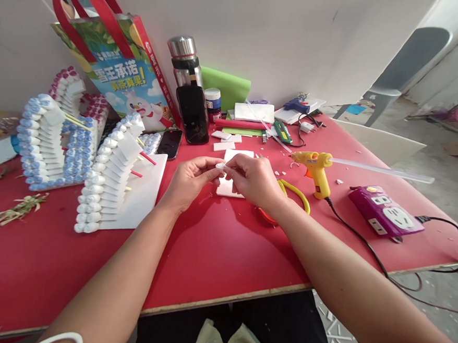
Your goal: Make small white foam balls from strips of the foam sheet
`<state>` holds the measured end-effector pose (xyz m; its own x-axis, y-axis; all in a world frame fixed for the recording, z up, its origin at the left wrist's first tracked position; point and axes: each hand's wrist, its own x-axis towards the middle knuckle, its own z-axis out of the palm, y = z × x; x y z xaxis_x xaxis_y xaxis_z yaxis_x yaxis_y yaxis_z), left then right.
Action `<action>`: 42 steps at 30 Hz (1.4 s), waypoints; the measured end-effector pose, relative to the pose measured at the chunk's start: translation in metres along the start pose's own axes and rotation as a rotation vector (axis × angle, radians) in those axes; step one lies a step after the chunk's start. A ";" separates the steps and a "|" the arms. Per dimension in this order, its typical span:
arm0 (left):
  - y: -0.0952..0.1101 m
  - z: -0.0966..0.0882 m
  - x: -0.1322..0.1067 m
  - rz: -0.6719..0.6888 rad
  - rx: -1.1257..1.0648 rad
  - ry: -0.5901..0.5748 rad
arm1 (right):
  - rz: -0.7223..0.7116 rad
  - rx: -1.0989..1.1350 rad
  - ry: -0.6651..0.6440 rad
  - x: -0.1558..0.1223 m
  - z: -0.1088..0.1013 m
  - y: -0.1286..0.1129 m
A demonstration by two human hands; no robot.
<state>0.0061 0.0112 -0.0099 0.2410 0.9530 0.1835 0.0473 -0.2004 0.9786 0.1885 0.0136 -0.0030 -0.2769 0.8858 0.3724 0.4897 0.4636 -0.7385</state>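
My left hand [194,179] and my right hand [254,181] meet over the middle of the table, fingers pinched together. Between their fingertips is a small white piece [220,166], too small to name and partly covered. Directly beneath lies a white rectangular board [228,188], partly hidden by my right hand. Under my right wrist show yellow-handled scissors or pliers [298,193], with an orange-red part nearer me. To the left stands a curved stepped model of white foam pieces edged with cotton-bud-like tips [94,198], on a white base sheet.
A yellow glue gun [318,172] with a clear stick lies right, near a purple power strip [383,211] and trailing cords. Behind are a black phone [192,115], steel flask [184,58], jar [213,103] and green cutter [282,133]. A printed bag [129,78] and blue-tipped model [38,142] stand left.
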 end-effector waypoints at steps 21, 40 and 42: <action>-0.008 0.007 -0.001 0.068 0.040 0.134 | -0.110 -0.371 0.036 -0.007 0.012 -0.004; 0.004 0.004 -0.001 0.149 0.143 0.122 | 0.468 1.047 -0.207 0.005 -0.008 0.003; 0.006 0.004 -0.002 0.161 0.177 0.123 | 0.456 1.028 -0.199 0.006 -0.009 0.003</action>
<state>0.0099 0.0072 -0.0048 0.1398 0.9241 0.3557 0.1891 -0.3775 0.9065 0.1956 0.0201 0.0023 -0.4182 0.9051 -0.0763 -0.3051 -0.2191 -0.9268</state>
